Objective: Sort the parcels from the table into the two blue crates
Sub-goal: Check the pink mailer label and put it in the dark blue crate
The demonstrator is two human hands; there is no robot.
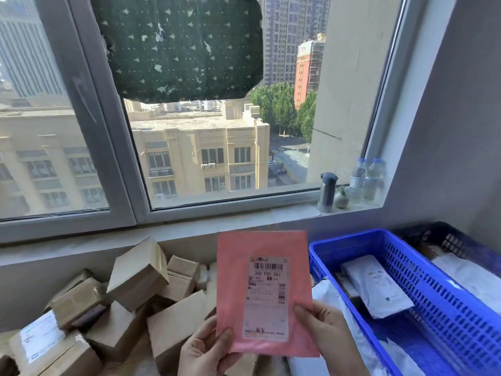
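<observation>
Together, left hand (pixel 206 351) and right hand (pixel 325 332) pinch pink parcel (pixel 260 291).

Ahead I see a wide grey-framed window (pixel 113 147), with bright daylight on the beige buildings (pixel 200 156) and green trees (pixel 282 107) outside. A dark green patterned cloth (pixel 184 47) covers the upper pane. At the right end of the pale sill (pixel 271 213) stand a steel flask (pixel 327 192), a small round vase (pixel 341 198) and two water bottles (pixel 366 183), next to a plain grey wall (pixel 447 131).
</observation>
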